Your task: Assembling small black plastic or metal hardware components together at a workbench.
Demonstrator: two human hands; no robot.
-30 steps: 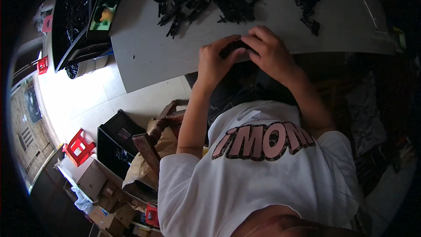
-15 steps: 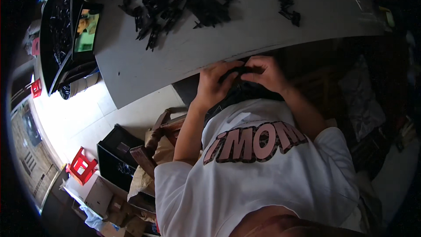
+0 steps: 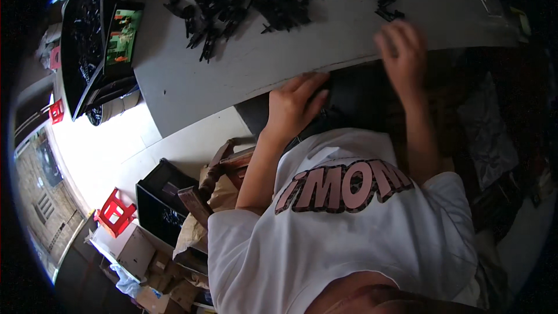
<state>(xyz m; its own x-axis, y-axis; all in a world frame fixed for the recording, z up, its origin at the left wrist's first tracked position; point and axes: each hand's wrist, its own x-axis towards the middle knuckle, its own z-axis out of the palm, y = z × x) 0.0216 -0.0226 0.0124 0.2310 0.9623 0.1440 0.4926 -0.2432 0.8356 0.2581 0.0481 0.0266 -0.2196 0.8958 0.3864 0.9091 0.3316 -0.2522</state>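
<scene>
My left hand (image 3: 295, 104) lies at the near edge of the grey table (image 3: 244, 70), its fingers laid over a dark thing (image 3: 354, 90) in my lap below the edge; whether it grips it is hidden. My right hand (image 3: 401, 49) hovers over the table edge further right, blurred, fingers spread, with nothing seen in it. A heap of several black plastic parts (image 3: 256, 0) lies on the far side of the table, beyond both hands. My white T-shirt (image 3: 349, 221) with pink lettering fills the lower middle.
A black tray of parts (image 3: 87, 29) and a green board (image 3: 123, 38) sit at the table's left end. On the floor to the left are a black crate (image 3: 157, 203), brown bags (image 3: 218, 180), a red stool (image 3: 115, 212) and cardboard boxes (image 3: 125, 250).
Both hands were together on a black piece at the table edge. My right hand has since lifted away to the right and opened; my left hand stays at the edge.
</scene>
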